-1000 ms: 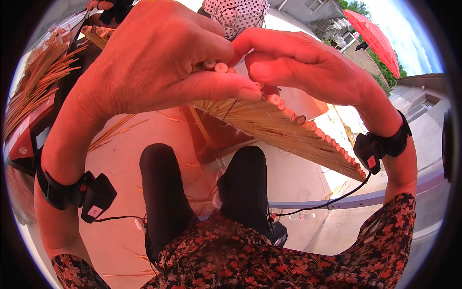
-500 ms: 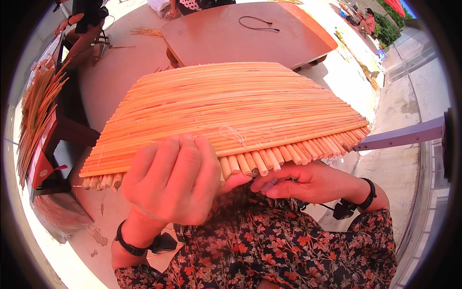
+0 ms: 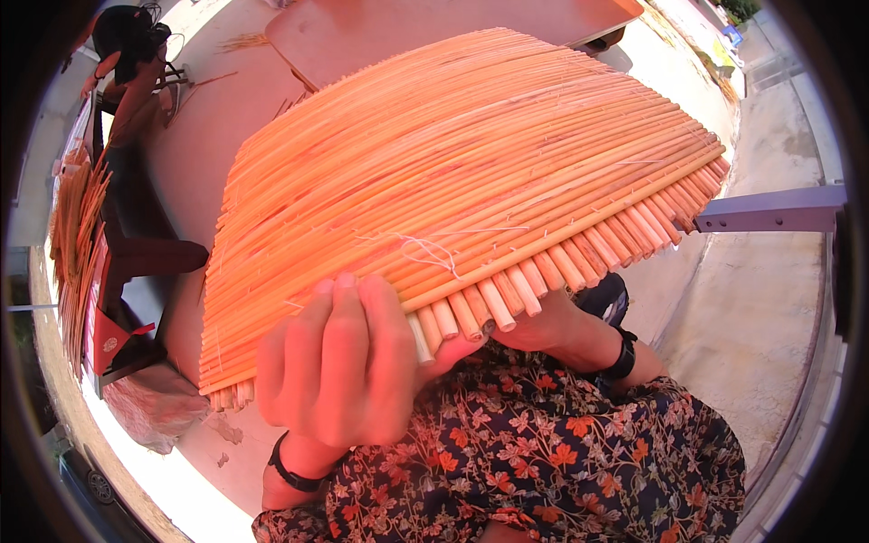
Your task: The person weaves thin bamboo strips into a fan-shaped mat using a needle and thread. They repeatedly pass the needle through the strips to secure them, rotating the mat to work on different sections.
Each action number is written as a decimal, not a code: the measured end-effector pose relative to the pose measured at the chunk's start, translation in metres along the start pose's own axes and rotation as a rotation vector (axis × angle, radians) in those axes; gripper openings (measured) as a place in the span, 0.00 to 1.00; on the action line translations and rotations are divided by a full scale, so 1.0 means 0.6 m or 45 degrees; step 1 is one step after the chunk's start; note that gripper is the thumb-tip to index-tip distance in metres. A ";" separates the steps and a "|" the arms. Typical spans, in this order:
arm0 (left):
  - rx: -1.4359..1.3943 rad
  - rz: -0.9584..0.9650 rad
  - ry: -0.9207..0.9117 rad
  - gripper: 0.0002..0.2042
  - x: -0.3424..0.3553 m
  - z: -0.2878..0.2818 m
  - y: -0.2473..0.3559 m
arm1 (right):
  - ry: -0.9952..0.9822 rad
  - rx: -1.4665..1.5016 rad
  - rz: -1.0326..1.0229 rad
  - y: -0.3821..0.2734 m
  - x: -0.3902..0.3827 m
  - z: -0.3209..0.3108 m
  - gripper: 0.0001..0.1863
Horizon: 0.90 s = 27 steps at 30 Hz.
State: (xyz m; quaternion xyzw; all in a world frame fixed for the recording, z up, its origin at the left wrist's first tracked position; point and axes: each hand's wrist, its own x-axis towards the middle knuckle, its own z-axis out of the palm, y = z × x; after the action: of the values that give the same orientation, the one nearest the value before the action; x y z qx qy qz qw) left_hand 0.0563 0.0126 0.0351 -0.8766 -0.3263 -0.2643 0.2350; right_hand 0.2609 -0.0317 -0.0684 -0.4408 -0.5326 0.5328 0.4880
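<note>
A mat of many thin, straw-coloured reed sticks (image 3: 471,154) is held up over my lap, with loose pale threads on its face and round cut stick ends along the near edge. My left hand (image 3: 335,362) grips that near edge, fingertips on top and thumb underneath, somewhat blurred. Beneath the stick ends, just right of centre, my right hand (image 3: 539,328) shows only partly; its fingers are hidden by the mat.
A low table (image 3: 362,32) stands beyond the mat. At left are a bundle of loose sticks (image 3: 77,217) and a dark bench-like frame (image 3: 154,258). Another person (image 3: 127,72) is at upper left. A purple metal bar (image 3: 769,208) crosses at right.
The mat has swung from hanging low to facing up, and most recently shifted slightly right and tilted. My left hand stays on its edge; my right hand has moved further under it.
</note>
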 end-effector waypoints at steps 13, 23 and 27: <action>0.016 0.037 -0.053 0.31 0.010 -0.010 -0.012 | 0.125 -0.926 -0.320 0.017 -0.037 -0.035 0.18; -0.078 -0.059 -0.120 0.33 0.006 -0.017 -0.010 | -0.135 1.246 0.111 0.003 0.006 0.004 0.17; -0.075 -0.029 -0.151 0.33 0.008 -0.017 -0.009 | -0.151 -0.063 -0.077 -0.003 0.004 -0.009 0.08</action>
State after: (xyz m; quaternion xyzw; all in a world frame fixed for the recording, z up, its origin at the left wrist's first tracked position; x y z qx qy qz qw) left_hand 0.0526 0.0123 0.0469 -0.8935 -0.3417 -0.2240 0.1865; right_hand 0.2657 -0.0290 -0.0667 -0.4040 -0.5867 0.5297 0.4604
